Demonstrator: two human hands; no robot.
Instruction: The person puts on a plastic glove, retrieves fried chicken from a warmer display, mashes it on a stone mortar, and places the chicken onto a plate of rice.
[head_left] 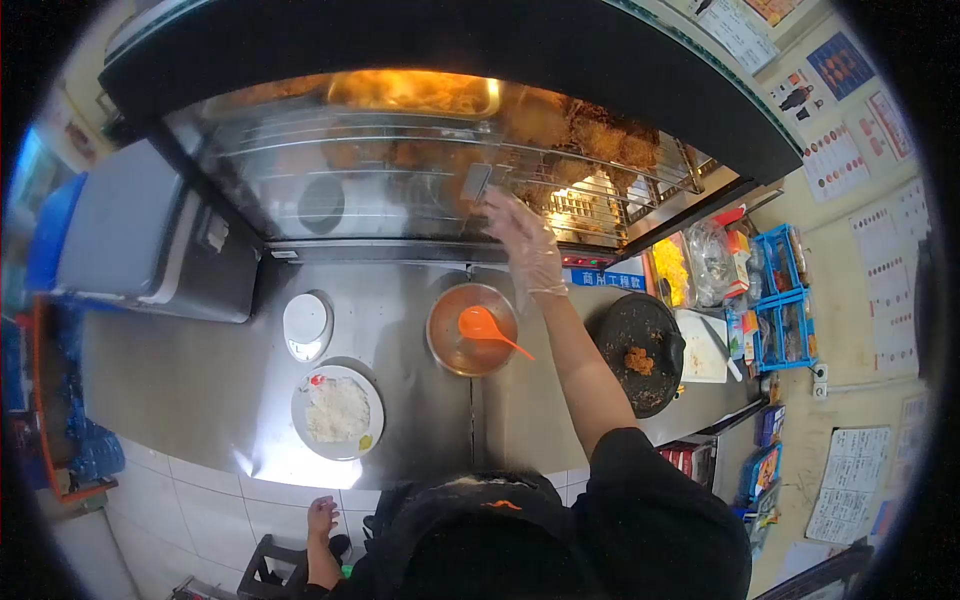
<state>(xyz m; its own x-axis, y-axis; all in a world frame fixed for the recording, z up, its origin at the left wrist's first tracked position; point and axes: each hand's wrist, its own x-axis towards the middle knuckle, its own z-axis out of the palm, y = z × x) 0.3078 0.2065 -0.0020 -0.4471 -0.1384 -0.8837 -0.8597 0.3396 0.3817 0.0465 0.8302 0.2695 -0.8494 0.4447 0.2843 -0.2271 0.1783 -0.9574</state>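
My right hand [524, 240], in a clear plastic glove, reaches up to the glass front of a heated display cabinet [400, 246]. Its fingers are bent against the small metal door handle [476, 182]. Behind the glass, browned fried pieces [610, 140] lie on wire racks, with a lit tray [415, 92] of food above. Below that hand stands a steel bowl [440, 350] with an orange ladle [482, 323] in it. My left hand [322, 514] hangs low beside my body, fingers curled, with nothing visible in them. Nearest to it is a plate [300, 425] of white rice [338, 410].
A white kitchen scale [307, 325] sits behind the plate. To the right are a dark stone mortar [625, 395] holding brown crumbs, and a white cutting board [697, 350] with a knife [722, 350]. A grey cooler box [150, 225] stands left; blue baskets [782, 330] line the right wall.
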